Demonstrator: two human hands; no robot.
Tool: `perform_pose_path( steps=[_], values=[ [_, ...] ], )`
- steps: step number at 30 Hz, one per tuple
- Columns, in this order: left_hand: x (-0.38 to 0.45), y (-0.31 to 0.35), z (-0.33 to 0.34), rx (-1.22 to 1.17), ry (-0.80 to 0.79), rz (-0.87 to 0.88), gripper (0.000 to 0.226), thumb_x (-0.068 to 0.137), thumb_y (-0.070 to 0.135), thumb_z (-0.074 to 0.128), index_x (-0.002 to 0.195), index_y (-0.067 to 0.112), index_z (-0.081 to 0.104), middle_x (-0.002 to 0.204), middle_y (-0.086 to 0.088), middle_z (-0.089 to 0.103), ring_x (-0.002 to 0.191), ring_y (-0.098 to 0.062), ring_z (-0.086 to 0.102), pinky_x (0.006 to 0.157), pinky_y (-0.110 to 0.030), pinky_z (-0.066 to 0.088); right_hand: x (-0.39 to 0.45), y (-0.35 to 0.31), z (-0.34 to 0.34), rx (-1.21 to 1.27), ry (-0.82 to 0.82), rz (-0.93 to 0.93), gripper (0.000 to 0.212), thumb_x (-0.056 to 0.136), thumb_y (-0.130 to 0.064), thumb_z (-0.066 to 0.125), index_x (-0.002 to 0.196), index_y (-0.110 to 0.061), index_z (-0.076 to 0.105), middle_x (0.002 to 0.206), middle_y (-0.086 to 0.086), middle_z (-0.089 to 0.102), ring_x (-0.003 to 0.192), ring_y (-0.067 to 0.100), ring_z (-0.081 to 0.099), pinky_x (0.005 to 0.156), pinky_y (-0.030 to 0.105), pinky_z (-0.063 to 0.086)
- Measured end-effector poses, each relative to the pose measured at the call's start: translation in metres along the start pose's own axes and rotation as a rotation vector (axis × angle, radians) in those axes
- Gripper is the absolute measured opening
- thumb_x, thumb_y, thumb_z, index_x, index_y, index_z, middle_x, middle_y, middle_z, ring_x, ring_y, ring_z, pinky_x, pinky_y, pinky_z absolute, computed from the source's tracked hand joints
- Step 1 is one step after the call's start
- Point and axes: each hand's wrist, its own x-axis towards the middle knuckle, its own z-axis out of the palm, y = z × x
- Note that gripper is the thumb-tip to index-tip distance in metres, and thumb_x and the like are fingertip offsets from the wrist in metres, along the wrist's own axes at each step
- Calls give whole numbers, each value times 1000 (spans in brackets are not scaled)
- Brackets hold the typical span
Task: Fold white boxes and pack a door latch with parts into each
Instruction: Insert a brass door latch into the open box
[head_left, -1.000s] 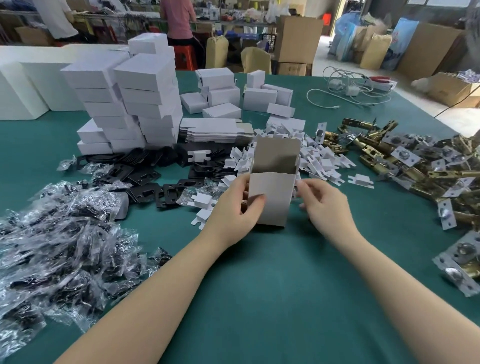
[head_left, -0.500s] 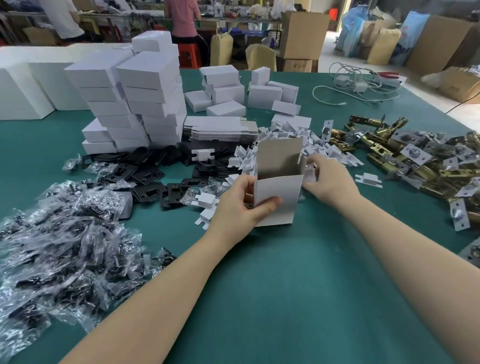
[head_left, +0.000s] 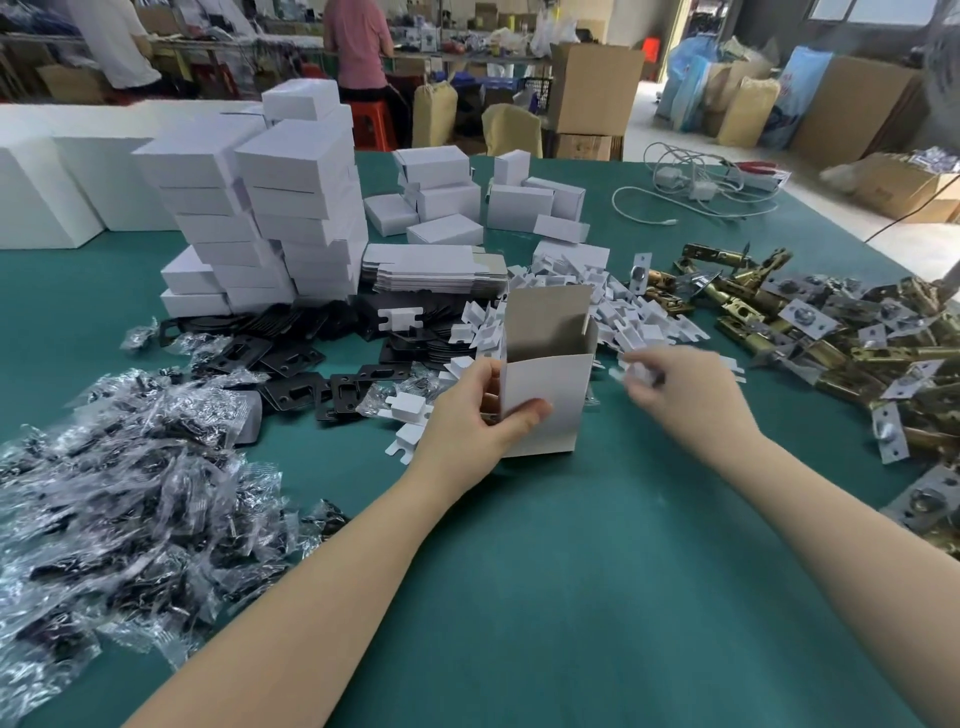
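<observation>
Left hand (head_left: 467, 415) grips the open white box (head_left: 545, 379), standing upright on the green bench (head_left: 597, 571): thumb across the front face, fingers (head_left: 480, 374) curled round its left edge. Top flap is up, mouth open. Right hand (head_left: 685, 395) is just right of the box, not touching it, fingers pinching a small white card insert (head_left: 636, 371); it's motion-blurred, so can't tell its exact shape.

Behind the box: a heap of white card inserts (head_left: 613, 317), a stack of flat unfolded boxes (head_left: 431, 270), black plates (head_left: 291, 358). Brass door latches (head_left: 831, 332) piled at right, well apart from the box. Clear bags of parts (head_left: 119, 493) heaped at left. Folded white boxes stacked (head_left: 270, 208) at back left, a few more loose (head_left: 447, 192) mid-bench. White cables (head_left: 691, 192) at the far right corner.
</observation>
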Motion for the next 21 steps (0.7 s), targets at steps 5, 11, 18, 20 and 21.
perform_pose_path(
  steps=[5,11,18,20,21],
  values=[
    [1,1,-1,-3,-13,21,35,68,61,69,100,54,56,96,22,69,84,-5,67,68,-18,53,-2,-47,-32,745,497,-151,29,92,-13,65,113,-32,58,93,-15,60,76,8,65,68,13,48],
    [1,-2,0,-63,-25,-2,40,67,57,72,104,47,61,95,13,71,85,-14,68,69,-25,54,-9,-62,-35,279,333,-612,27,90,-11,68,117,-11,65,103,-9,58,94,10,55,83,28,48],
    [4,-3,0,-107,-50,-12,38,66,52,75,102,45,64,94,8,72,81,-13,66,64,-22,51,-7,-65,-30,309,172,-425,29,89,-18,71,116,-21,63,97,-16,61,87,10,57,79,26,43],
    [4,-3,-1,-111,-51,-20,38,65,52,76,101,46,65,94,6,72,82,-16,66,65,-24,52,-7,-67,-31,330,148,-419,28,88,-16,72,114,-22,63,95,-19,62,87,9,58,79,26,45],
    [4,-3,-1,-116,-52,-19,38,65,52,76,100,48,65,94,6,72,81,-15,66,65,-23,52,-7,-67,-32,356,120,-398,28,87,-16,72,112,-24,63,95,-23,61,86,7,59,78,24,46]
  ],
)
